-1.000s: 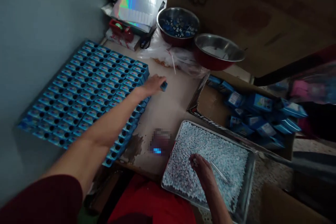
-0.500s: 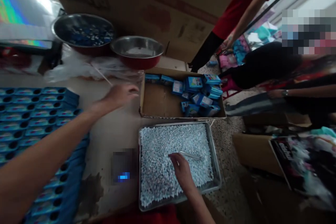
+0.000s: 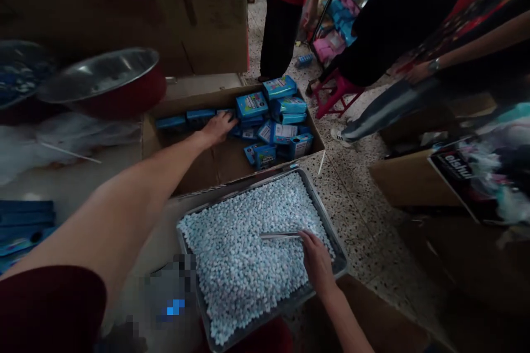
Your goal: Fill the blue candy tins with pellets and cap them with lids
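I judge the work to be partway along. Well to the left of my left grip (image 3: 218, 128), cut off at the edge of view, blue boxes (image 3: 27, 216) lie side by side on the desk (image 3: 161, 240), which I take for the ordered portion. Right around that grip, blue packs (image 3: 252, 106) sit jumbled in the cardboard box (image 3: 201, 172); whether they are finished or waiting, I can't say. Beside my right grip (image 3: 318, 260), pale pellets (image 3: 244, 256) cover most of the tray (image 3: 341, 266), so plenty seems left.

My left grip reaches into the box with its fingers bent at the packs, but I can't make out whether it has hold of one. My right grip pinches the end of a slim silvery tool (image 3: 278, 236), which extends leftward from it over the pellets.

The packs are small, crisp-edged cartons with glossy printed faces, several leaning on one another. The pellets look small, rounded and matte, heaped like loose gravel in a shallow, rectangular, metallic-looking tray. The box is low-walled brown board. Left of my left grip stand a shiny bowl (image 3: 124, 94), red outside, and crumpled translucent plastic (image 3: 25, 149)
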Action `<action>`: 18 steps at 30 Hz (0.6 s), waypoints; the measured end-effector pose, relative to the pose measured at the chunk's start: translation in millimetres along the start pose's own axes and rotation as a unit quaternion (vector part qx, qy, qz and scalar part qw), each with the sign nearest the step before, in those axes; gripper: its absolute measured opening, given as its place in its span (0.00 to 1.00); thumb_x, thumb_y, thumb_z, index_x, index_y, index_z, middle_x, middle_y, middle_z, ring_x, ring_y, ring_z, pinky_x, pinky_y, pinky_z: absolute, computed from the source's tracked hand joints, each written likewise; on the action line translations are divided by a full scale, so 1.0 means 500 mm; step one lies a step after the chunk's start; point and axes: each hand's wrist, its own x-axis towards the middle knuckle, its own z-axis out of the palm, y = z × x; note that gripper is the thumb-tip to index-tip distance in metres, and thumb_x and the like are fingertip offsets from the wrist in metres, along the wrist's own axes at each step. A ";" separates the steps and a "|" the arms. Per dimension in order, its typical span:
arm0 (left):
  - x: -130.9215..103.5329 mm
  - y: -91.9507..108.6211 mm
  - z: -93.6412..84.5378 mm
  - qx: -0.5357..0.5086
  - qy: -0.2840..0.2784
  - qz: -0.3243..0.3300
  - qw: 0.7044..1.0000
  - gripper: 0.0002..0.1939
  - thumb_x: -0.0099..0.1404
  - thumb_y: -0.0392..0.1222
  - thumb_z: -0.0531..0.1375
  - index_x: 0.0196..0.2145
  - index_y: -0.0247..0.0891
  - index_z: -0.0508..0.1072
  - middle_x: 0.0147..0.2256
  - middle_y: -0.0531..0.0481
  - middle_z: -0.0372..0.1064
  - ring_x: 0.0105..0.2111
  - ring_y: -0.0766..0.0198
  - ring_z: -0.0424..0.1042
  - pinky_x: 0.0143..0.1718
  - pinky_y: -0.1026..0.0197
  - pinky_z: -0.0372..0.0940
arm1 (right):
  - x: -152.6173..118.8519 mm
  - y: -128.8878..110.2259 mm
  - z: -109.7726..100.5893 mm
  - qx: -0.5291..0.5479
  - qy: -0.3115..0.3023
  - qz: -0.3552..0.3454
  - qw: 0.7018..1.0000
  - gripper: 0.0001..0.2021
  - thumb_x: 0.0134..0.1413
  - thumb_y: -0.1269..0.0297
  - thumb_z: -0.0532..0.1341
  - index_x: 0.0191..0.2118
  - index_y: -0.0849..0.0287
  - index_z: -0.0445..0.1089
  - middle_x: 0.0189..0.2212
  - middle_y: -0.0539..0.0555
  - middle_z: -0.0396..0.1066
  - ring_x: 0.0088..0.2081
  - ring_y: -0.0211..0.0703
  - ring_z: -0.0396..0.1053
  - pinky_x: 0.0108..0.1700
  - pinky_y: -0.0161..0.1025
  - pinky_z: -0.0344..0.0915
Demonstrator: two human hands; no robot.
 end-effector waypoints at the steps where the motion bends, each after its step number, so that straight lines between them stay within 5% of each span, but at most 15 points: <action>1: -0.005 -0.003 -0.005 -0.013 0.004 0.002 1.000 0.39 0.52 0.27 0.59 0.63 0.26 0.63 0.64 0.27 0.57 0.64 0.40 0.57 0.61 0.43 0.56 | 0.015 0.007 0.005 -0.026 -0.019 -0.009 0.999 0.23 0.65 0.74 0.49 0.59 0.52 0.71 0.53 0.60 0.71 0.53 0.50 0.69 0.54 0.47 0.66; 7: -0.082 0.027 -0.071 -0.124 0.071 -0.089 0.986 0.28 0.59 0.36 0.60 0.58 0.32 0.69 0.54 0.37 0.71 0.54 0.48 0.69 0.57 0.50 0.62 | 0.076 0.004 -0.001 -0.146 -0.128 -0.059 0.979 0.11 0.67 0.68 0.55 0.42 0.54 0.76 0.36 0.56 0.71 0.41 0.48 0.67 0.43 0.40 0.60; 12: -0.217 0.123 -0.177 -0.285 0.229 -0.222 0.904 0.25 0.59 0.51 0.66 0.51 0.38 0.73 0.48 0.45 0.73 0.48 0.53 0.72 0.52 0.54 0.65 | 0.071 -0.011 -0.007 -0.162 -0.140 -0.060 0.975 0.11 0.67 0.68 0.56 0.35 0.55 0.74 0.38 0.57 0.70 0.42 0.47 0.65 0.43 0.39 0.57; 15: -0.332 0.198 -0.223 -0.452 0.263 -0.261 0.811 0.26 0.57 0.49 0.70 0.51 0.39 0.73 0.46 0.48 0.73 0.45 0.58 0.72 0.49 0.58 0.67 | 0.063 -0.024 -0.017 -0.182 -0.104 -0.054 0.976 0.10 0.65 0.70 0.56 0.35 0.56 0.74 0.40 0.58 0.70 0.44 0.50 0.64 0.43 0.41 0.55; 18: -0.449 0.275 -0.217 -0.635 0.249 -0.350 0.642 0.29 0.51 0.44 0.73 0.50 0.41 0.72 0.41 0.52 0.74 0.39 0.62 0.73 0.40 0.62 0.69 | 0.057 -0.040 -0.035 -0.158 -0.095 -0.062 0.981 0.10 0.66 0.70 0.54 0.37 0.56 0.72 0.37 0.57 0.72 0.42 0.49 0.65 0.42 0.41 0.54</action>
